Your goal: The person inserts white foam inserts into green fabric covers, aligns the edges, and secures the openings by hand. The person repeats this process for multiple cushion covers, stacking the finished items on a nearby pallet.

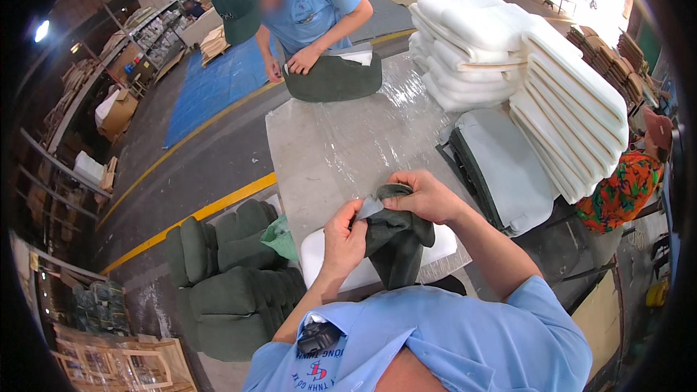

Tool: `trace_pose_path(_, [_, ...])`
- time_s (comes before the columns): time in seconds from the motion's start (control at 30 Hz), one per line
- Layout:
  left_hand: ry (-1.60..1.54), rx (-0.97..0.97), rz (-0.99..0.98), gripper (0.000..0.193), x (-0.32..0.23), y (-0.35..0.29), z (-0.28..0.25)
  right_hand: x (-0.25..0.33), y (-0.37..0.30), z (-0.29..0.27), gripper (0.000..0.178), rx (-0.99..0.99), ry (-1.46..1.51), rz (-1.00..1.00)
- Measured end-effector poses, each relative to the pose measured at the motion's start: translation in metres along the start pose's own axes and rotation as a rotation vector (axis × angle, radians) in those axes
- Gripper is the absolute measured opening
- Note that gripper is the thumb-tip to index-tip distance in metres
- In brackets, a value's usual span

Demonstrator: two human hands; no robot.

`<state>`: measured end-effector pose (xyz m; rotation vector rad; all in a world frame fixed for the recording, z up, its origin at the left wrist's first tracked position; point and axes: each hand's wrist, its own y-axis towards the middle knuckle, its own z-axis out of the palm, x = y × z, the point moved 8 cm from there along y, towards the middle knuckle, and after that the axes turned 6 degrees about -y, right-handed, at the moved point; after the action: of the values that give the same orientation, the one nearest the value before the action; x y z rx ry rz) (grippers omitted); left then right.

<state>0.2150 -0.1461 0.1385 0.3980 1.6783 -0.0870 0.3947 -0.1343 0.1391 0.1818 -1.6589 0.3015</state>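
Near the table's front edge, both hands grip a dark green fabric cushion cover (392, 236), bunched up with a pale grey lining edge showing. My left hand (344, 241) pinches its left side by the lining. My right hand (425, 197) is closed on the upper right part of the cloth, where a fold curls over the fingers. Part of the cover hangs toward my body. Beneath it lies a white foam pad (314, 258), partly hidden by the cover and my left arm.
Across the plastic-covered table (341, 141), a co-worker handles a dark green cushion (332, 78) with white showing at its opening. White foam pads (472, 43) are stacked at the right, beside a pile of grey-backed covers (504, 167). Finished-looking green cushions (231, 305) stand at lower left.
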Motion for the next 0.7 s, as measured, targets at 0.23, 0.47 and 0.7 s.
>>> trace_pose_path(0.23, [-0.472, 0.449, -0.452, 0.035, 0.045, -0.017, 0.006, -0.001, 0.006, 0.010, 0.019, 0.149, -0.205, 0.007])
trace_pose_path(0.47, [-0.795, 0.340, -0.327, 0.026, 0.035, -0.004, -0.004, -0.020, 0.006, 0.013, 0.022, 0.189, 0.339, 0.123])
trace_pose_path(0.7, [0.417, -0.022, -0.071, 0.042, 0.006, 0.013, -0.010, -0.004, 0.013, 0.019, 0.022, 0.017, 0.252, 0.009])
